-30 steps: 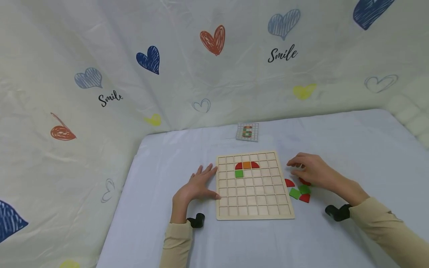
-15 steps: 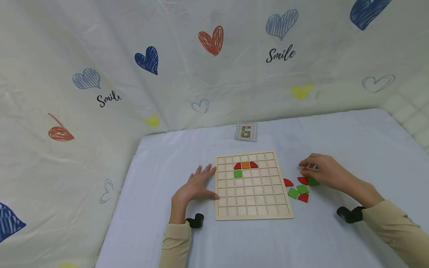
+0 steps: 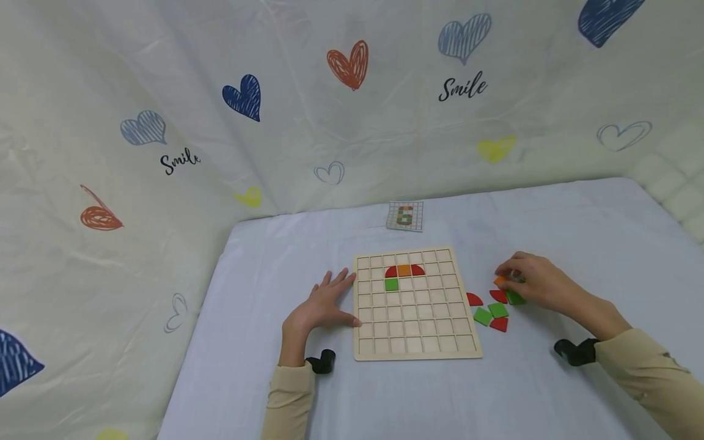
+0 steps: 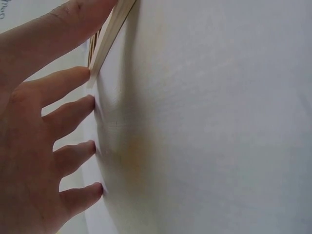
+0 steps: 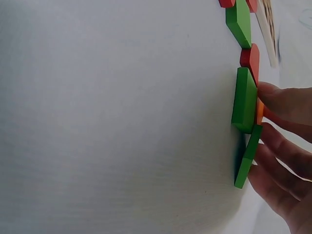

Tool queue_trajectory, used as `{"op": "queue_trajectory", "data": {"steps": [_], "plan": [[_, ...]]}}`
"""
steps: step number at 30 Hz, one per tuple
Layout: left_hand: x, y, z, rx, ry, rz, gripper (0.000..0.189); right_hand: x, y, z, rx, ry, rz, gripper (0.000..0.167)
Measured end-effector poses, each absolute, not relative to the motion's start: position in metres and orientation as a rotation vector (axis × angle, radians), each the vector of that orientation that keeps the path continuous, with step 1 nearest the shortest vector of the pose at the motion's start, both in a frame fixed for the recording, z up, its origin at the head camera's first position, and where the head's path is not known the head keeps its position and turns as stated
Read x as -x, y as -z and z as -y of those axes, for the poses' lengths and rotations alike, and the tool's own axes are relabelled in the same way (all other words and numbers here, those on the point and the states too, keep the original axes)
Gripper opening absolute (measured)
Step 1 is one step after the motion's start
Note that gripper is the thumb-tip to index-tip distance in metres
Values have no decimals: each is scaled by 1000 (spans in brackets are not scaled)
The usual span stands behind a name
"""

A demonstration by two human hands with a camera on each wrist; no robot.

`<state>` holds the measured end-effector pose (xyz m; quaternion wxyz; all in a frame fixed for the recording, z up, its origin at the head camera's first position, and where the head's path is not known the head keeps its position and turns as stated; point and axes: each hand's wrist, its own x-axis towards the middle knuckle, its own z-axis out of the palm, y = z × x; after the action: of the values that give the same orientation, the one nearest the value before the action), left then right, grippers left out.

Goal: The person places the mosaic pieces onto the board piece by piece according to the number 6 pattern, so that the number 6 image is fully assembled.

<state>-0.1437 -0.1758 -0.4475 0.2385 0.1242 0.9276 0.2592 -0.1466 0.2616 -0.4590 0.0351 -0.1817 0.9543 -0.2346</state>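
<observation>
In the head view, my left hand (image 3: 324, 305) is spread along the left side of a square wooden grid board (image 3: 420, 354), thumb and fingertips touching its edge. Off the board's right side, my right hand (image 3: 530, 278) has its thumb and index finger around a small orange block (image 3: 499, 280), which is mostly covered. Close by, a green block (image 5: 248, 156) stands tilted against the fingers of that hand in the right wrist view. Another green block (image 3: 515, 297) lies under the hand. Set in the grid are two red quarter-round pieces (image 3: 391, 272), an orange square (image 3: 404, 270) and a green square (image 3: 392, 284).
Loose red quarter-rounds (image 3: 474, 299) and green squares (image 3: 483, 316) lie between the board and my right hand. A small card (image 3: 404, 216) with a coloured grid pattern lies behind the board. A white cloth with printed hearts (image 3: 348, 65) hangs at the table's back.
My right hand has shifted right, away from the board, and its thumb and index finger now close around the orange block. The left hand stays at the board's edge.
</observation>
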Motion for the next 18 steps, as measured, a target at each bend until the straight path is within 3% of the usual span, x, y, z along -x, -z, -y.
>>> {"op": "queue_trajectory", "data": {"steps": [18], "plan": [[144,448,176,-338,-724,-2537,104,151,464,-262,545,773,-2949,19]]}}
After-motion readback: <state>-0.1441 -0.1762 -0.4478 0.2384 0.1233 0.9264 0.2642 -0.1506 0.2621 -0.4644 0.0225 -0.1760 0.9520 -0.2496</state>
